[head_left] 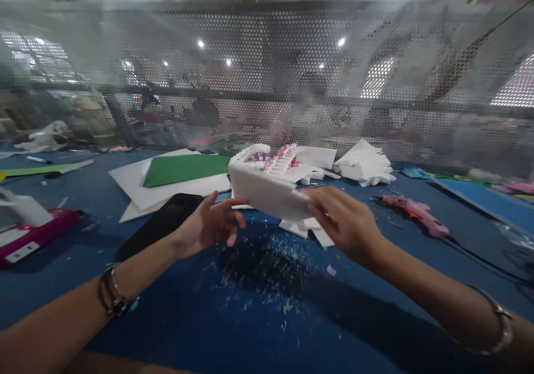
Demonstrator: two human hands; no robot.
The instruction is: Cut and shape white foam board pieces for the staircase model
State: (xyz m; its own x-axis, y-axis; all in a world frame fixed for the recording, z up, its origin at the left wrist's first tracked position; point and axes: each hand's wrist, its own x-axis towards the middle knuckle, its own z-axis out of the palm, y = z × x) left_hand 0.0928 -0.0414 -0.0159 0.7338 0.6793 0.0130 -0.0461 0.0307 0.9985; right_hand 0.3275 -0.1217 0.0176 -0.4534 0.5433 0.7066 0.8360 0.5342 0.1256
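Observation:
A white foam-board piece (267, 190) is held up, tilted, over the blue table. My right hand (344, 224) pinches its right edge between thumb and fingers. Beside its left end is my left hand (214, 224), fingers apart; one fingertip reaches the board's lower left edge, and I cannot tell whether it touches. Just behind the board stands a small white model (281, 160) with steps and purple and pink parts, its lower portion hidden. Small white scraps (267, 274) lie scattered on the table below my hands.
A pink glue gun (421, 215) with a black cord lies at right. To the left are a green sheet (186, 169) on white boards, a black flat object (162, 224) and a magenta power strip (39, 237). White offcuts (365, 165) pile up before the perforated metal screen (267, 79).

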